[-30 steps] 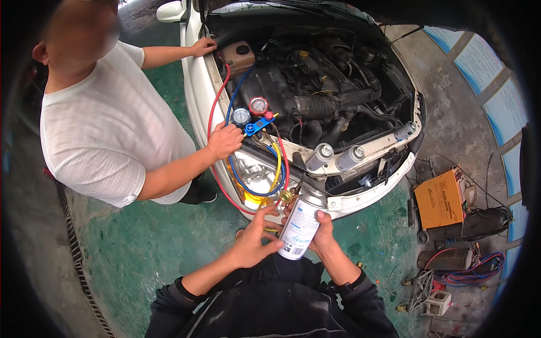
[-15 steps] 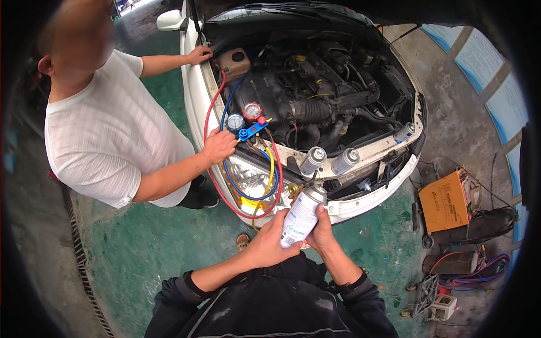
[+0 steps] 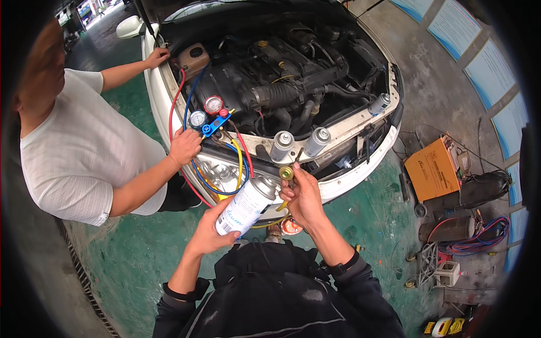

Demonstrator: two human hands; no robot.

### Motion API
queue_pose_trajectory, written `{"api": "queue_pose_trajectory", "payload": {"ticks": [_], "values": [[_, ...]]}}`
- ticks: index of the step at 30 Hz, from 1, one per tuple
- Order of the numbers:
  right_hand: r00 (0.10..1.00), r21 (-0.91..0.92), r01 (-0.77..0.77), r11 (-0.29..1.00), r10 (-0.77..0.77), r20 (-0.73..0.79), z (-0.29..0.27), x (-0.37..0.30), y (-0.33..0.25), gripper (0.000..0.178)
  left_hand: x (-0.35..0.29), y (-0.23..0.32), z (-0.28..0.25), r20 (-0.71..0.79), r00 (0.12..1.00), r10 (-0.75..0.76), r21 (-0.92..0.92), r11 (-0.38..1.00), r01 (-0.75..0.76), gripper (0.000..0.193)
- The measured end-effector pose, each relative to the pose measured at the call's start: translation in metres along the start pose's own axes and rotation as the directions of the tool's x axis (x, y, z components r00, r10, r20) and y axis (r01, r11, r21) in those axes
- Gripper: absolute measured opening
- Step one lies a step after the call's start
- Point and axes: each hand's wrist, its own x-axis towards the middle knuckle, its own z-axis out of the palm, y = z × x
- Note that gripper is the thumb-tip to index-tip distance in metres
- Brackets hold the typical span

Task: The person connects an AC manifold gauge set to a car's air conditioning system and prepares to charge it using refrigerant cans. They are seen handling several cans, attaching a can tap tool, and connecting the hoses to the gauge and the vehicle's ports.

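Refrigerant can held in front of open engine bay

Refrigerant can (image 3: 246,205): white and silver, tilted, top pointing up-right, held above green floor (image 3: 129,259) just before car's front bumper. Gripped from below by left hand (image 3: 209,234), fingers wrapped round lower body. Right hand (image 3: 303,194) closed on brass tap fitting (image 3: 287,172), just beside can's top; contact between fitting and can not discernible. Yellow hose (image 3: 240,163) looping nearby toward manifold gauge set (image 3: 207,114), blue and red hoses attached. Gauge set steadied by second person's hand (image 3: 185,146) at car's edge. Two more silver cans (image 3: 298,143) upright on front crossmember. Orange machine (image 3: 433,169) well apart, right.
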Motion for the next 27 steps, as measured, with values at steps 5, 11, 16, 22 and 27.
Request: {"api": "queue_pose_trajectory", "payload": {"ticks": [5, 11, 16, 22, 27], "values": [[1.0, -0.005, -0.017, 1.0, 0.017, -0.02, 0.011, 0.0, -0.002, 0.03, 0.011, -0.002, -0.01, 0.035, 0.999, 0.003, 0.049, 0.999, -0.004, 0.081], [1.0, -0.066, 0.006, 0.998, -0.006, -0.005, 0.011, -0.001, -0.005, 0.025, 0.019, -0.005, -0.009, -0.013, 1.0, 0.021, -0.063, 0.998, -0.022, 0.078], [0.993, -0.175, 0.115, 0.978, -0.12, -0.02, 0.02, -0.006, -0.009, 0.02, 0.02, -0.012, -0.01, -0.049, 0.999, 0.024, -0.125, 0.992, -0.03, 0.081], [0.983, -0.459, 0.183, 0.87, -0.174, 0.062, 0.01, -0.003, -0.003, 0.023, 0.027, -0.025, -0.013, -0.216, 0.97, 0.111, -0.15, 0.978, -0.145, 0.067], [0.947, -0.41, 0.32, 0.854, -0.288, 0.141, 0.013, 0.007, 0.012, 0.02, 0.033, -0.028, 0.003, -0.461, 0.887, -0.006, -0.381, 0.904, -0.193, 0.036]]}}
